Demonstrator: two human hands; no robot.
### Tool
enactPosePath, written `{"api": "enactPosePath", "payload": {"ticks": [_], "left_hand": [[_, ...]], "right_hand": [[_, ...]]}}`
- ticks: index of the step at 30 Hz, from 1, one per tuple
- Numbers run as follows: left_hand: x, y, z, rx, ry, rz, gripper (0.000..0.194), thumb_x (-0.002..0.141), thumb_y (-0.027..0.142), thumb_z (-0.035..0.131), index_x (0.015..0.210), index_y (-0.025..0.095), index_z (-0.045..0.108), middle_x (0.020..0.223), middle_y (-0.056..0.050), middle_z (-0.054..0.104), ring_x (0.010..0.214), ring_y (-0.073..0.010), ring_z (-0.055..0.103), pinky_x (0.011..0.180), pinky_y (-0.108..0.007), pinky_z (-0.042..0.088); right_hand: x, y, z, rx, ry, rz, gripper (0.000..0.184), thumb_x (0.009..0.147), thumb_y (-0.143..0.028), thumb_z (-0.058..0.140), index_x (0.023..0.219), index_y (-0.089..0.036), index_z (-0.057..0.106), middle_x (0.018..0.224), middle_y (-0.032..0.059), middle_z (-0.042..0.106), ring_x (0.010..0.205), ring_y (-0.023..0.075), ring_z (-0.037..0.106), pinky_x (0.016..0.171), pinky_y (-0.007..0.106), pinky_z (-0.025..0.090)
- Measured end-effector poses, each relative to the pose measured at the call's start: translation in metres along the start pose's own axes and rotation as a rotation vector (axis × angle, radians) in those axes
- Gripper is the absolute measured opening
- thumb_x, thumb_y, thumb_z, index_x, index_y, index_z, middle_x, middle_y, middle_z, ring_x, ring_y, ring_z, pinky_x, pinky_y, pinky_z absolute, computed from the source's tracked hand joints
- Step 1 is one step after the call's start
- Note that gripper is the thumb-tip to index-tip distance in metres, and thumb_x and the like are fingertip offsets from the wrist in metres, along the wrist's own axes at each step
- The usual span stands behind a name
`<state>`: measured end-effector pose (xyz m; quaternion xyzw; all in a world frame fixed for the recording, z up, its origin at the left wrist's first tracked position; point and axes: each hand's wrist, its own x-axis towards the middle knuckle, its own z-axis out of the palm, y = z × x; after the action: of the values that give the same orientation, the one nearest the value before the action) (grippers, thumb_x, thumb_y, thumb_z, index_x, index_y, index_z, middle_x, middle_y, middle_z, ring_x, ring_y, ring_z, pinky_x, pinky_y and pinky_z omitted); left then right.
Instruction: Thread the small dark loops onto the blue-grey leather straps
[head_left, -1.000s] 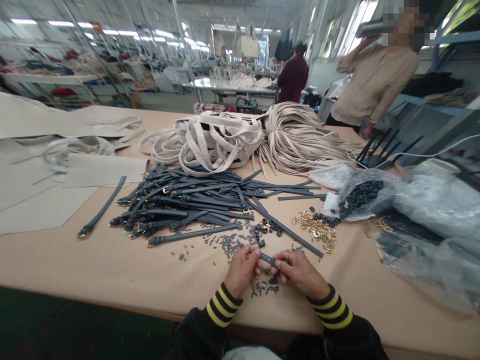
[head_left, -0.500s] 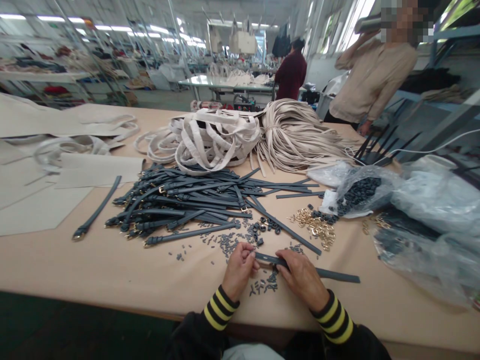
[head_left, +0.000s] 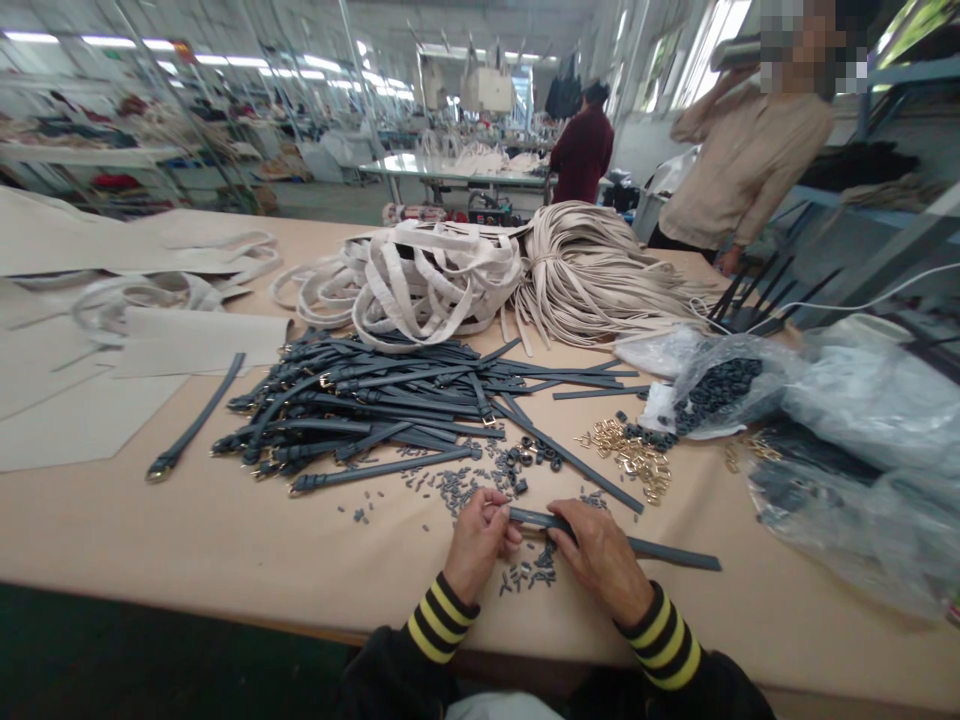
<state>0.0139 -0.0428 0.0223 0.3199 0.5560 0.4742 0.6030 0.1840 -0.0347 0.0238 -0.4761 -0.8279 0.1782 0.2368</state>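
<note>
From my remote post, buckled straps [head_left: 360,400] lie heaped on the bench [head_left: 300,560]; my left hand [head_left: 478,542] pinches a dark grey strap [head_left: 531,517] near loose grey tabs [head_left: 543,576], while my right hand [head_left: 604,555] clasps it farther along, presumably for steadiness.

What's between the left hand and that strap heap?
In the head view, small dark pieces lie between the left hand and the heap, with one buckled strap along its near edge.
</note>
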Motion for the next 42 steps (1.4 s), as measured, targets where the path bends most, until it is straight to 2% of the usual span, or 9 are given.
{"api": "enactPosePath", "payload": {"ticks": [4, 8, 12, 16, 18, 21, 25, 29, 42], "left_hand": [[-0.005, -0.002, 0.008, 0.028, -0.074, -0.053, 0.029, 0.070, 0.042, 0.054, 0.077, 0.016, 0.042, 0.057, 0.002, 0.060, 0.039, -0.0067, 0.051, 0.038, -0.017, 0.042], [-0.008, -0.002, 0.010, 0.195, -0.147, -0.032, 0.032, 0.076, 0.047, 0.044, 0.066, 0.017, 0.042, 0.046, 0.003, 0.053, 0.030, -0.0059, 0.043, 0.029, -0.015, 0.031], [0.002, 0.006, 0.004, 0.390, -0.129, 0.128, 0.032, 0.079, 0.045, 0.041, 0.063, 0.017, 0.045, 0.048, 0.002, 0.053, 0.034, -0.0055, 0.044, 0.033, -0.015, 0.031], [0.014, 0.015, 0.003, 0.474, -0.086, 0.246, 0.024, 0.076, 0.041, 0.048, 0.080, 0.017, 0.052, 0.057, 0.003, 0.056, 0.040, -0.0065, 0.047, 0.039, -0.017, 0.036], [0.016, 0.015, 0.008, 0.449, -0.187, 0.193, 0.026, 0.075, 0.040, 0.049, 0.086, 0.017, 0.052, 0.055, 0.004, 0.056, 0.039, -0.0067, 0.046, 0.037, -0.017, 0.035], [0.015, 0.010, 0.014, 0.305, -0.296, 0.051, 0.026, 0.075, 0.042, 0.049, 0.074, 0.016, 0.048, 0.047, 0.006, 0.051, 0.033, -0.0050, 0.041, 0.033, -0.015, 0.031], [0.015, 0.008, 0.010, 0.073, -0.157, -0.038, 0.029, 0.072, 0.043, 0.051, 0.067, 0.016, 0.043, 0.044, 0.008, 0.047, 0.029, -0.0024, 0.036, 0.029, -0.012, 0.026], [0.018, 0.013, 0.000, 0.024, -0.054, -0.079, 0.030, 0.070, 0.042, 0.055, 0.064, 0.016, 0.042, 0.043, 0.008, 0.048, 0.029, -0.0021, 0.038, 0.028, -0.011, 0.026], [0.020, 0.013, -0.004, 0.034, -0.023, -0.080, 0.031, 0.069, 0.042, 0.056, 0.064, 0.015, 0.043, 0.044, 0.006, 0.050, 0.030, -0.0030, 0.041, 0.028, -0.011, 0.028]], "right_hand": [[0.005, -0.014, -0.004, 0.039, -0.067, 0.003, 0.022, 0.084, -0.012, 0.038, 0.094, -0.020, 0.055, 0.084, 0.0057, 0.063, 0.079, 0.0187, 0.059, 0.072, 0.031, 0.044], [0.009, -0.018, -0.014, 0.017, -0.193, 0.069, 0.018, 0.084, -0.016, 0.038, 0.077, -0.021, 0.054, 0.067, 0.0016, 0.061, 0.065, 0.0173, 0.058, 0.060, 0.027, 0.040], [0.016, -0.008, -0.022, 0.141, -0.251, 0.122, 0.017, 0.083, -0.019, 0.040, 0.070, -0.020, 0.051, 0.059, -0.0005, 0.059, 0.059, 0.0152, 0.056, 0.058, 0.025, 0.039], [0.023, -0.001, -0.027, 0.263, -0.247, 0.171, 0.022, 0.083, -0.020, 0.040, 0.064, -0.019, 0.051, 0.056, -0.0008, 0.059, 0.055, 0.0133, 0.055, 0.058, 0.024, 0.038], [0.025, -0.001, -0.031, 0.332, -0.286, 0.161, 0.024, 0.083, -0.021, 0.040, 0.063, -0.018, 0.053, 0.057, -0.0007, 0.060, 0.055, 0.0123, 0.054, 0.057, 0.023, 0.038], [0.027, -0.002, -0.037, 0.431, -0.347, 0.156, 0.027, 0.084, -0.023, 0.041, 0.063, -0.016, 0.057, 0.058, 0.0001, 0.060, 0.054, 0.0115, 0.052, 0.055, 0.022, 0.037], [0.023, 0.004, -0.043, 0.597, -0.435, 0.227, 0.023, 0.083, -0.025, 0.040, 0.076, -0.015, 0.059, 0.064, 0.0009, 0.062, 0.048, 0.0097, 0.048, 0.049, 0.022, 0.038], [0.013, 0.016, -0.047, 0.700, -0.475, 0.308, 0.021, 0.082, -0.025, 0.041, 0.084, -0.013, 0.058, 0.069, 0.0019, 0.062, 0.049, 0.0096, 0.049, 0.049, 0.022, 0.039], [-0.001, 0.027, -0.054, 0.759, -0.461, 0.377, 0.020, 0.078, -0.022, 0.045, 0.089, -0.011, 0.057, 0.073, 0.0031, 0.061, 0.053, 0.0098, 0.051, 0.052, 0.023, 0.041]]}}
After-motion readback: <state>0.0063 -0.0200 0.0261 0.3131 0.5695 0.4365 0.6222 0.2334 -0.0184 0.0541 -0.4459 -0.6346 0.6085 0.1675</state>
